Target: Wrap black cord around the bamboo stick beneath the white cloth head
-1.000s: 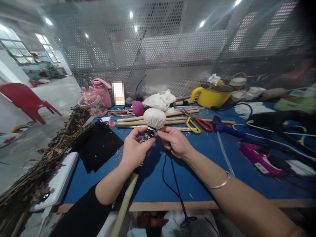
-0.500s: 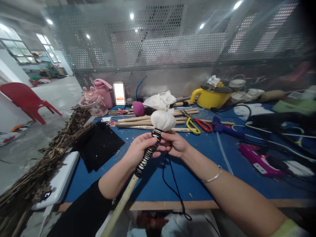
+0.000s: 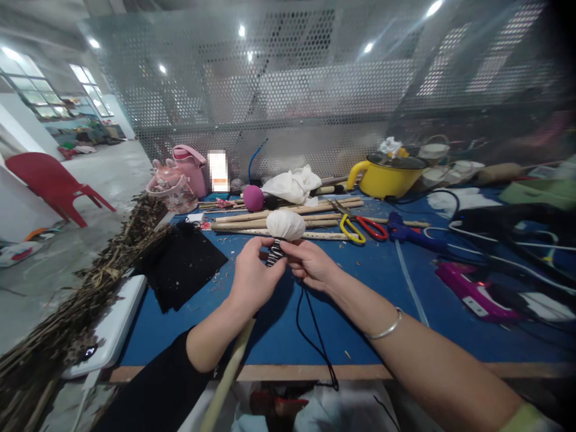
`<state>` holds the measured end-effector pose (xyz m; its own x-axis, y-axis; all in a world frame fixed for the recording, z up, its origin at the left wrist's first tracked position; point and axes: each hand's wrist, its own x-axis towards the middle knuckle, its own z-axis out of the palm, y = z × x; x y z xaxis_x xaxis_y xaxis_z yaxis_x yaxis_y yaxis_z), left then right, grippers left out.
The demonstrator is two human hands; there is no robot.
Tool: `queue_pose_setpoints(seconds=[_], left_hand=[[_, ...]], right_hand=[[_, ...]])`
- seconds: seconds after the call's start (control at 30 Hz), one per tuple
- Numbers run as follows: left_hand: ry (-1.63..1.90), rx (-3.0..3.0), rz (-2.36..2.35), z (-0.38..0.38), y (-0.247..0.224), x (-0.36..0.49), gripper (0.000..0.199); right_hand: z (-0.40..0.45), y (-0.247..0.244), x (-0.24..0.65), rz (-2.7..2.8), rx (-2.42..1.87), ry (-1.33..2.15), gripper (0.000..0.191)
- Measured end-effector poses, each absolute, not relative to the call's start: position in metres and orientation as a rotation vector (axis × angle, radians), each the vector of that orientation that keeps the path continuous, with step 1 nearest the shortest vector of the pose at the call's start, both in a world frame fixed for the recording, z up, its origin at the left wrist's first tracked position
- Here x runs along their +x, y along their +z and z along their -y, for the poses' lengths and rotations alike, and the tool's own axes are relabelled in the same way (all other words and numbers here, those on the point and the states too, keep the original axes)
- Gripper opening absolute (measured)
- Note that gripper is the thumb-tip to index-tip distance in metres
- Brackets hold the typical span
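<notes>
A pale wooden stick (image 3: 228,375) slants up from the bottom edge, topped by a white cloth-covered ball (image 3: 285,225). Black cord wraps the white neck (image 3: 275,254) just under the ball. My left hand (image 3: 255,270) is closed around this wrapped part and hides most of it. Close beside the neck, my right hand (image 3: 310,262) pinches the black cord (image 3: 299,312), whose loose length hangs down over the table's front edge. The exact grip of the right fingertips is partly hidden.
Wooden sticks (image 3: 243,225), yellow-and-red-handled scissors (image 3: 353,229) and a blue glue gun (image 3: 411,234) lie behind my hands. Black cloth (image 3: 182,264) and dried plant stalks (image 3: 103,270) are at left. A yellow pot (image 3: 389,180) stands at back right, a magenta power strip (image 3: 472,291) at right.
The ball has tipped away and moved slightly down and left. My left hand has slid up and now covers more of the wrapped neck. My right hand stays beside it.
</notes>
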<state>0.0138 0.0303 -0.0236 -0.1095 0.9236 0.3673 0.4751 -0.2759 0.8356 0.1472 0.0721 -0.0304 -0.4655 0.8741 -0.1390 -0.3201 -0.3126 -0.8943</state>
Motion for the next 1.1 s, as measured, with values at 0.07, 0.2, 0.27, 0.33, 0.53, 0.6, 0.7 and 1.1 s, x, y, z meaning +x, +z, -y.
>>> queue_pose_setpoints(seconds=[0.07,0.2,0.27,0.33,0.53,0.6,0.7,1.1], left_hand=[[1.401,1.694,-1.524,-0.032,-0.024,0.011,0.031],[1.384,1.642,-1.544,-0.035,-0.02,0.006,0.033],[1.365,1.624,-1.543,-0.035,-0.017,0.005,0.034],[1.367,1.577,-1.512,-0.034,-0.015,0.005,0.034],[1.34,1.177,-1.238,-0.033,-0.011,0.013,0.04],[1.325,1.055,-1.122,-0.033,-0.009,0.015,0.04],[1.214,0.92,-0.972,-0.035,-0.008,0.014,0.033],[1.242,1.425,-1.401,-0.036,-0.025,0.011,0.037]], right_hand=[[-0.073,-0.028,0.151,1.146,-0.838,1.834,0.03],[-0.074,-0.022,0.159,1.177,-0.904,1.724,0.029],[-0.074,-0.02,0.16,1.169,-0.909,1.69,0.029],[-0.074,-0.02,0.16,1.145,-0.905,1.7,0.029],[-0.078,-0.025,0.157,1.059,-0.826,1.847,0.031],[-0.078,-0.027,0.157,1.006,-0.785,1.924,0.032],[-0.079,-0.03,0.158,0.914,-0.749,1.999,0.034],[-0.074,-0.036,0.14,0.97,-0.9,1.904,0.033]])
